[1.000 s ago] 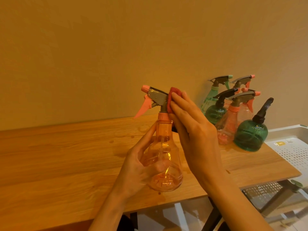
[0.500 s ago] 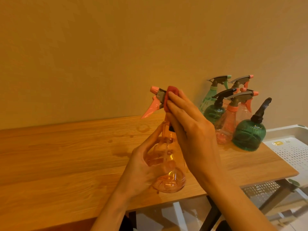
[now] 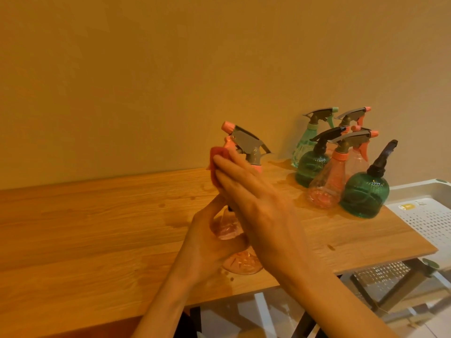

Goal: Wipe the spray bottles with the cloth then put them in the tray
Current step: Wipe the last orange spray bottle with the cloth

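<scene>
Left hand: your left hand (image 3: 207, 242) grips the belly of the orange spray bottle (image 3: 241, 263), held just above the worktop (image 3: 97, 228) near its front edge.
Right hand: your right hand (image 3: 256, 203) lies across the bottle's neck with straight fingers, pressing the red cloth (image 3: 216, 162) against the side below the trigger head (image 3: 246, 142); thumb hidden, so any pinch on the cloth can't be told.
Bottle position: upright, slightly tilted, nozzle pointing left and away.
Change since half a second ago: the cloth has dropped from the top of the trigger head to its left side; the grey head is now uncovered. Your right hand has swung further left across the bottle.
Waiting bottles: five bottles (image 3: 361, 189) clustered at the worktop's far right corner, against the wall (image 3: 170, 69), touching or nearly so.
Tray: white perforated tray (image 3: 429, 215) just beyond the worktop's right edge, seemingly about level with it.
Open room: broad bare wood left of your hands; a strip of worktop between your hands and the cluster.
Edges: the front edge runs just under your wrists; the right edge is close behind the cluster.
</scene>
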Demonstrator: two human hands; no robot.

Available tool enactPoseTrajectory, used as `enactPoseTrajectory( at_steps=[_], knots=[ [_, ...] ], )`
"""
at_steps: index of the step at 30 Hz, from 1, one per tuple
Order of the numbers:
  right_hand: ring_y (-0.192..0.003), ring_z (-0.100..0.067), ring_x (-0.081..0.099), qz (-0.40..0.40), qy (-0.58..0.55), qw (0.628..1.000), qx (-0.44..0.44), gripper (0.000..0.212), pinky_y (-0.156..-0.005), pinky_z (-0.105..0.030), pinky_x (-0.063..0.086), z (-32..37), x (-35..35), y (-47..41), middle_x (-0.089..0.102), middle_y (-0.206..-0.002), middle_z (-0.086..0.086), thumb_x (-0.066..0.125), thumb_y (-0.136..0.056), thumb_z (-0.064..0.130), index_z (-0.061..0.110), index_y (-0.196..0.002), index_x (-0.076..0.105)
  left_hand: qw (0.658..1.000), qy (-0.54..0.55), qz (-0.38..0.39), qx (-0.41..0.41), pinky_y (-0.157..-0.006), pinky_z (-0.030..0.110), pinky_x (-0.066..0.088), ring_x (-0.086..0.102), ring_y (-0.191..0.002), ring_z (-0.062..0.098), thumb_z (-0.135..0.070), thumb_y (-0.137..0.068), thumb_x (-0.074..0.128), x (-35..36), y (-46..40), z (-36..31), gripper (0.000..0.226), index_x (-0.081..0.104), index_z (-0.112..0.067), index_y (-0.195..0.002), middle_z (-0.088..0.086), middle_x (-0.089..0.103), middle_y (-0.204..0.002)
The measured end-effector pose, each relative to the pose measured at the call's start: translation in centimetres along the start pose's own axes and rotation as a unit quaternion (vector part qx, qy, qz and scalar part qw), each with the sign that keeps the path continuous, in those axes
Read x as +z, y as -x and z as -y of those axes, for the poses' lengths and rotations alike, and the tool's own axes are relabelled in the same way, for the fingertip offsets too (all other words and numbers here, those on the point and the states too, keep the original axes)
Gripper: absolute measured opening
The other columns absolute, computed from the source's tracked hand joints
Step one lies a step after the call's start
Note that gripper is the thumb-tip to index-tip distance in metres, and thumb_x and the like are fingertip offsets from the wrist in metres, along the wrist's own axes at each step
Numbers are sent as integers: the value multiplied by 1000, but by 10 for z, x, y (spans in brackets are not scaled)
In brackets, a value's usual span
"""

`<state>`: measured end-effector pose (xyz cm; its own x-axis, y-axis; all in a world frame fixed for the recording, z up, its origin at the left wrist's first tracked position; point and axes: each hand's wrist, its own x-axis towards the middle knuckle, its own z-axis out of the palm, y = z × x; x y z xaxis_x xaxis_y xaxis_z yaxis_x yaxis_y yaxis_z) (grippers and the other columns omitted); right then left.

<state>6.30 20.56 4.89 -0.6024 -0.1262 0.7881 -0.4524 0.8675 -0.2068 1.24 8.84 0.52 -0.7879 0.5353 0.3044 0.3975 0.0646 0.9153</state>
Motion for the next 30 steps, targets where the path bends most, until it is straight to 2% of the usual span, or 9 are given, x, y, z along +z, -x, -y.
enactPoseTrajectory(
  at_steps=[2,4,8,10,14,19,22,27,30],
  knots=[
    [-143,-26,43,-36,71,997,18,52,-106,-40,50,-5,-5,-6,49,-149,-12,70,-86,-6,0,-137,58,1000,5,9,1,-97,30,55,59,-128,5,-22,-75,86,0,1,2,79,51,-30,-145,-21,65,-133],
    [-142,-28,45,-41,66,996,37,53,-105,-44,51,-4,-5,-8,52,-148,-15,73,-85,-7,-1,-136,58,1000,2,6,-6,-95,27,55,59,-127,4,-18,-76,86,0,1,1,78,51,-29,-145,-20,65,-132],
    [-143,-25,38,15,-13,1000,12,49,-112,-40,40,6,6,5,47,-152,-14,46,-92,-1,0,-141,53,997,-79,-25,0,-68,4,48,63,-90,-20,-8,-78,84,4,2,-3,50,65,-23,-122,-22,68,-87],
    [-143,-25,39,17,-4,1000,4,51,-114,-37,39,5,1,4,47,-152,-11,50,-90,2,3,-140,53,998,-59,-19,-4,-73,7,51,65,-95,-16,-8,-77,86,3,2,-3,58,61,-31,-124,-22,71,-95],
    [-142,-26,43,-34,74,997,9,50,-113,-32,42,-6,-13,-6,53,-147,-13,70,-87,-5,0,-135,60,999,31,23,0,-102,31,52,55,-131,2,-24,-76,88,-2,6,-1,86,45,-35,-149,-25,60,-138],
    [-141,-26,45,-80,86,993,28,46,-116,-29,38,-18,-19,-4,54,-145,-15,70,-90,-3,-2,-134,60,997,62,39,14,-98,29,54,62,-125,8,-50,-68,89,-4,6,-2,96,39,-40,-150,-21,64,-134],
    [-140,-24,46,-100,65,992,41,41,-117,-21,33,-20,-19,-9,56,-143,-14,68,-92,-2,-2,-133,62,996,71,53,2,-93,26,55,65,-120,8,-49,-62,90,-3,8,-2,100,40,-43,-148,-23,65,-131],
    [-137,-29,49,-111,53,992,4,40,-113,-33,42,-15,-17,-19,57,-141,-18,65,-90,-1,-4,-130,63,996,70,60,7,-88,23,56,67,-117,6,-41,-61,86,1,12,0,93,42,-46,-143,-22,66,-128],
    [-139,-27,48,-98,42,994,10,41,-112,-36,44,-21,-19,-14,56,-144,-15,66,-92,1,-3,-132,62,995,89,44,8,-91,27,57,68,-118,15,-52,-56,94,-1,12,-2,104,43,-41,-146,-14,67,-130]
  ],
)
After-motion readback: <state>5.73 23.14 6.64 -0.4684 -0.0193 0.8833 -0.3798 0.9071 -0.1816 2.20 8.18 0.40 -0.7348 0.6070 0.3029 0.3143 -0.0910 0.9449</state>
